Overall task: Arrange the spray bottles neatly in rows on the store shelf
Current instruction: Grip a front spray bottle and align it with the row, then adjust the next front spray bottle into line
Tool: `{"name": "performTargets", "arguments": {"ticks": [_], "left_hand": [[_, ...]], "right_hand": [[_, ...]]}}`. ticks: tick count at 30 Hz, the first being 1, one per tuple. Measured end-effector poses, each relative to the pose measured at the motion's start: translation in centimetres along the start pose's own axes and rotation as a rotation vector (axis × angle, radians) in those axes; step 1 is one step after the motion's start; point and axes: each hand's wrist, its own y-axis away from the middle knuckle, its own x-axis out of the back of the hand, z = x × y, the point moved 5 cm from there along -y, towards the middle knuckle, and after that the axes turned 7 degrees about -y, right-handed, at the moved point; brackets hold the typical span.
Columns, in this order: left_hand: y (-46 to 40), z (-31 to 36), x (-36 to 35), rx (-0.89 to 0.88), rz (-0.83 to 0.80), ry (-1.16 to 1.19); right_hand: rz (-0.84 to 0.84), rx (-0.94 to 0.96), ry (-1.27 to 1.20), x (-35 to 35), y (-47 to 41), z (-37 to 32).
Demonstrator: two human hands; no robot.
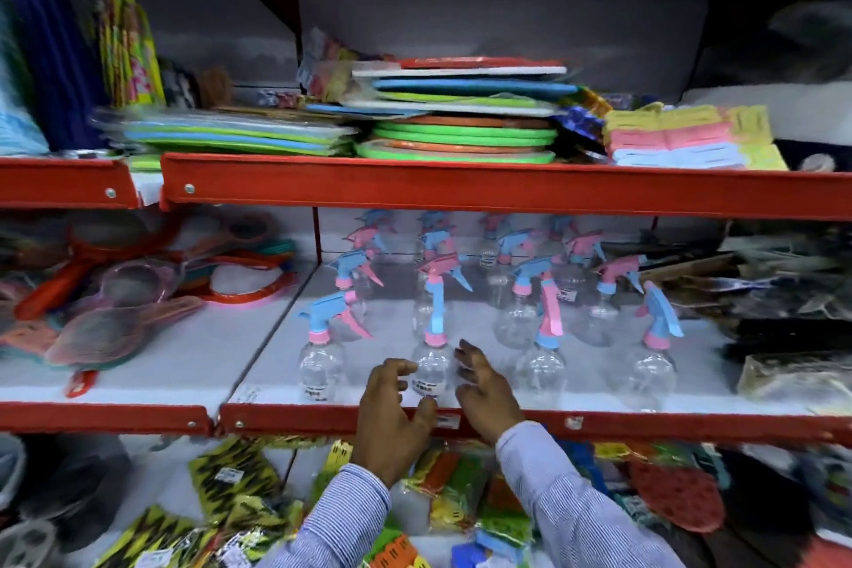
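Several clear spray bottles with pink and blue trigger heads stand in rows on the white middle shelf point(599, 387). In the front row, one bottle point(431, 371) stands between my two hands. My left hand point(392, 410) is just left of it, fingers curled and apart, near the label. My right hand point(484, 387) is just right of it, fingers spread. Neither hand clearly grips the bottle. Other front bottles stand at the left point(320, 367), the right point(539, 369) and the far right point(652, 371). Both sleeves are striped.
A red shelf rail point(645, 424) runs under my hands. Colourful hand mirrors point(120, 291) lie on the left shelf section. Dark packaged goods point(783, 291) crowd the right end. Stacked flat packs point(461, 115) fill the shelf above. Packets point(230, 489) lie on the shelf below.
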Motion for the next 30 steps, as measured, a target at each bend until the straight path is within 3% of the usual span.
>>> {"name": "performTargets", "arguments": {"ticks": [4,17,30], "left_hand": [[0.6,0.4,-0.9,0.014,0.027,-0.041],[-0.4,0.8,-1.3,0.087,-0.036,-0.051],[0.1,1.4,-1.0,0.003,-0.048,0.001]], "right_hand": [[-0.056,-0.013,0.011,0.3,0.4,-0.1],[0.072,0.006,-0.014,1.4,2.4,0.6],[0.054,-0.004,-0.016,0.5,3.0,-0.2]]}}
